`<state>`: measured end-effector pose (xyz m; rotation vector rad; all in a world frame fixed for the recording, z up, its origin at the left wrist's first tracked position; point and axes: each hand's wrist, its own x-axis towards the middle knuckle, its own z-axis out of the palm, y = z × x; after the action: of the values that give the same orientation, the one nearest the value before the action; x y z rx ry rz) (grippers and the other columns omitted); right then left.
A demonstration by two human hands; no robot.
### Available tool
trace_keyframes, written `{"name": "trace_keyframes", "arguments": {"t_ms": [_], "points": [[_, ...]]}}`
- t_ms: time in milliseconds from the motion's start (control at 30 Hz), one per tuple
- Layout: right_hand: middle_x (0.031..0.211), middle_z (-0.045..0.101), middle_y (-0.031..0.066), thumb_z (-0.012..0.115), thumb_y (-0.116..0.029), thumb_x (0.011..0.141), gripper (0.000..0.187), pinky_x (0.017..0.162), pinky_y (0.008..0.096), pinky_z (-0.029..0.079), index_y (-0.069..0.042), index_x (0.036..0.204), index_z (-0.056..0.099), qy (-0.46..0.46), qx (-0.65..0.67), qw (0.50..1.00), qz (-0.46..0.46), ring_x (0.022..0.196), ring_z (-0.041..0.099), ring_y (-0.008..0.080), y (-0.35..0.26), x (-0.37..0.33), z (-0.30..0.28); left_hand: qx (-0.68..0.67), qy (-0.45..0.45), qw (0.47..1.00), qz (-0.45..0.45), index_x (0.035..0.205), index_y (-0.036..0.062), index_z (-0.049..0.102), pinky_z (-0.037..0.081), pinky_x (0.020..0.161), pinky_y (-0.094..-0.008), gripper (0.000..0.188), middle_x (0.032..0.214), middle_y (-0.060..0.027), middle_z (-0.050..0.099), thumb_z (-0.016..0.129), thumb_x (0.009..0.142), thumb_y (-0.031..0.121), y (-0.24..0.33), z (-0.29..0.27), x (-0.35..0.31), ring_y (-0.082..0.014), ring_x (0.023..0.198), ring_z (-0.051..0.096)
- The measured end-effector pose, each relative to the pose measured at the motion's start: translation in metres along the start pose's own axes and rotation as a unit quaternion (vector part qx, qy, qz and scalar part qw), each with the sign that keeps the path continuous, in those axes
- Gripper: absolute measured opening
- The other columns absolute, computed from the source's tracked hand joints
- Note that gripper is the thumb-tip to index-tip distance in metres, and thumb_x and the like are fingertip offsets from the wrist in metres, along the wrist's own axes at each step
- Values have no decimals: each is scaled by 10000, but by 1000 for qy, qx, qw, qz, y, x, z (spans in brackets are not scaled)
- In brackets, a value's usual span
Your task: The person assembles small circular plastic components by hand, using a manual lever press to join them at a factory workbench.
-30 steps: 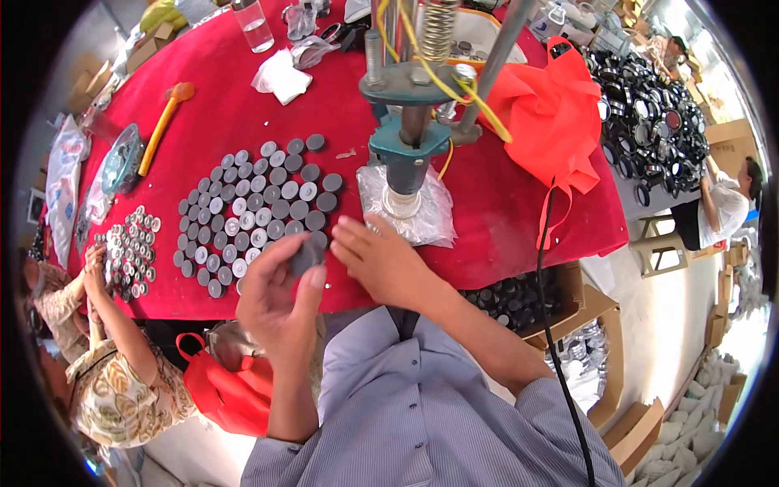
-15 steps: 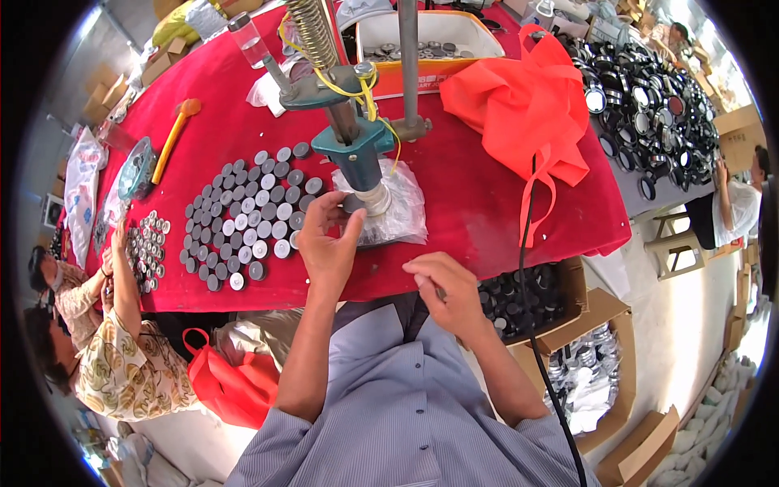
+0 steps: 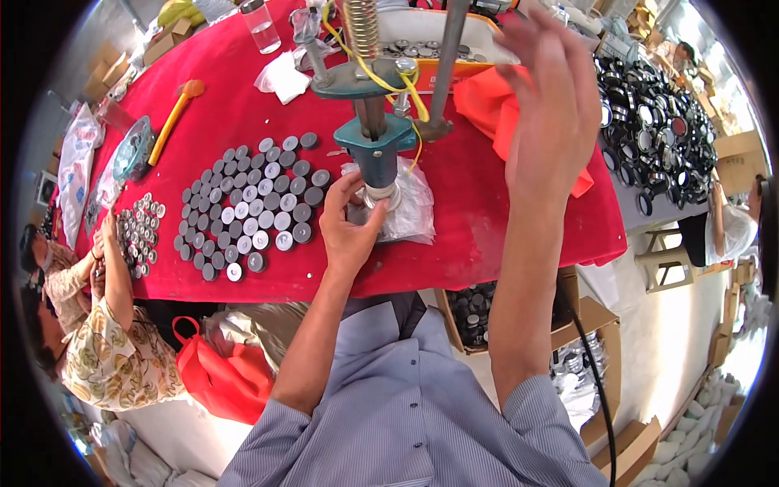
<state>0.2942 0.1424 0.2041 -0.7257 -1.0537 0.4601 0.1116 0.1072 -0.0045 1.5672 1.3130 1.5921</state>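
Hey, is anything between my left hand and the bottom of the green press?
Nothing visible: your left hand curls right beside the lower end of the green press. Whether they touch is unclear.

Head-worn wide fisheye, facing down

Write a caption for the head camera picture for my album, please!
Left hand at the green machine, right hand raised, grey caps spread on a red tablecloth.
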Motion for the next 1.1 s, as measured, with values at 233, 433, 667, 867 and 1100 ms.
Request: {"name": "trace_keyframes", "arguments": {"t_ms": [233,433,667,867,1100], "points": [[771,629,63,558,-300,1058,309,637,235,466,-4,1026,642,-118,83,984,101,656,593,114,-28,48,64,-4,-1,1000,-3,1307,20,593,525,777,-286,622,1136,-89,713,859,745,47,0,0,1,-144,844,614],[793,623,101,525,-247,1052,298,591,277,445,36,1079,615,-163,12,986,-41,621,576,148,-39,12,22,-6,-1,1000,5,1303,33,595,536,769,-311,630,1115,-99,701,856,729,38,-1,-2,1,-195,913,662],[769,579,129,514,-277,1054,248,635,339,457,-35,1002,518,-198,39,972,-123,678,528,198,-46,-58,-17,2,9,999,40,1297,45,600,531,761,-332,643,1100,-89,722,860,709,44,0,-3,3,-219,908,632],[795,645,103,573,-424,1041,344,717,387,415,-98,940,528,-183,7,977,-114,727,561,227,-46,-97,-34,22,14,997,68,1297,44,600,529,767,-345,640,1083,-88,728,852,709,44,4,-3,3,-237,884,620],[859,718,101,553,-426,1045,344,952,515,365,-145,849,542,-183,-28,975,-122,868,659,280,-24,-139,-65,130,35,990,54,1274,41,641,517,837,-307,491,1208,-97,668,753,798,-6,25,-41,-10,-190,937,610]]}}
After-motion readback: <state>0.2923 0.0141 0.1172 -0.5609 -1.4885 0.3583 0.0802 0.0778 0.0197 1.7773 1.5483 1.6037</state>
